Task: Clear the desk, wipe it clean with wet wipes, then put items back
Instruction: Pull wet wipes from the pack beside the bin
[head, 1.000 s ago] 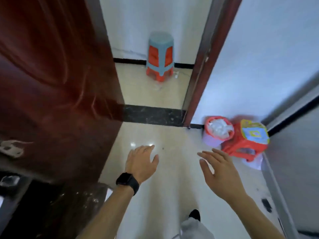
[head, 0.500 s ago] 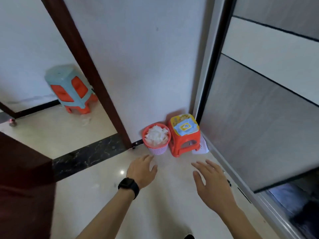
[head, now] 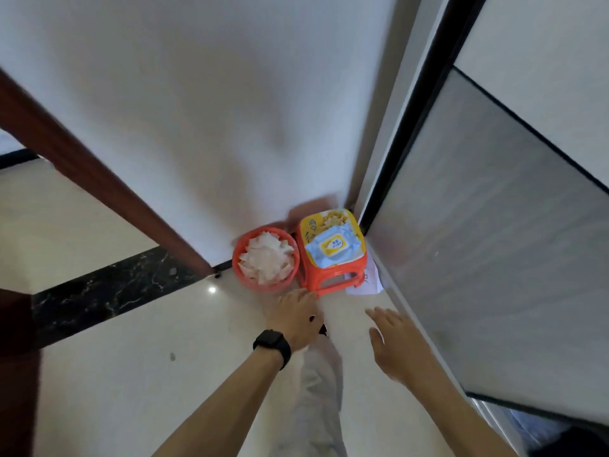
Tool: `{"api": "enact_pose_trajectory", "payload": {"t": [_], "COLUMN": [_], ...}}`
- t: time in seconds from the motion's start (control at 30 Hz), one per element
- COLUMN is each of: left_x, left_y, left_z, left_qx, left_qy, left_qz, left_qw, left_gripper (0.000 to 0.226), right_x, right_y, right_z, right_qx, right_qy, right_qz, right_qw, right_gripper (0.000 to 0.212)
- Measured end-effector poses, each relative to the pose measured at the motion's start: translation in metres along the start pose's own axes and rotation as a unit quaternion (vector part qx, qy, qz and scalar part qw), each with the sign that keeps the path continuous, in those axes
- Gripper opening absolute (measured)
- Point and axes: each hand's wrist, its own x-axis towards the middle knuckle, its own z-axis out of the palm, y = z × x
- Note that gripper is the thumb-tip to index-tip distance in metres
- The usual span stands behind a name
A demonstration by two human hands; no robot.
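Note:
A pale blue pack of wet wipes [head: 334, 247] with a yellow label lies on top of a small red plastic stool [head: 333, 275] in the corner of the floor. Beside the stool on its left stands a red waste basket [head: 239, 273] full of white used wipes [head: 267, 260]. My left hand [head: 295, 319], with a black watch on the wrist, hangs relaxed just in front of the stool's near leg and holds nothing. My right hand [head: 397, 346] is held out flat with fingers straight, lower right of the stool, also holding nothing. No desk is in view.
A white wall [head: 214, 110] rises behind the stool. A grey sliding panel with a black frame [head: 487, 258] runs along the right. A dark red door frame [head: 99, 179] and black marble threshold [head: 108, 288] lie to the left. White paper [head: 365, 285] sticks out behind the stool. My leg is below.
I have moved away from the doorway and closer to the corner; the stool and basket now lie just ahead of my hands. Both hands stay empty.

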Motion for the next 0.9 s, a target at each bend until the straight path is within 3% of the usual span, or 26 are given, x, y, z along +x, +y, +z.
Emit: {"api": "enact_pose_trajectory", "payload": {"t": [0.13,0.3,0.47,0.53,0.63,0.9], "left_x": [0.116,0.220,0.304,0.333,0.377,0.462], "left_y": [-0.014,-0.021,-0.036,-0.045,-0.056,-0.074], "left_z": [0.014,0.024,0.057,0.074,0.104,0.186], "left_qx": [0.021,0.016,-0.041,-0.047,-0.035,0.069], "left_qy": [-0.055,-0.081,-0.130,-0.139,-0.093,-0.045], "left_qz": [-0.017,-0.044,-0.064,-0.069,-0.037,-0.006], "left_qw": [0.998,0.996,0.989,0.987,0.994,0.997], "left_gripper": [0.046,0.045,0.059,0.063,0.062,0.052], "right_x": [0.093,0.200,0.299,0.330,0.363,0.385], "right_y": [0.037,0.069,0.101,0.112,0.128,0.171], "right_z": [0.018,0.038,0.092,0.125,0.173,0.251], "right_qx": [-0.034,-0.068,-0.089,-0.093,-0.105,-0.149], "right_qy": [-0.120,-0.197,-0.183,-0.219,-0.229,-0.198], "right_qz": [0.009,-0.001,-0.004,-0.009,-0.030,-0.088], "right_qw": [0.992,0.978,0.979,0.971,0.967,0.965], "right_gripper": [0.052,0.056,0.045,0.055,0.073,0.065]}}
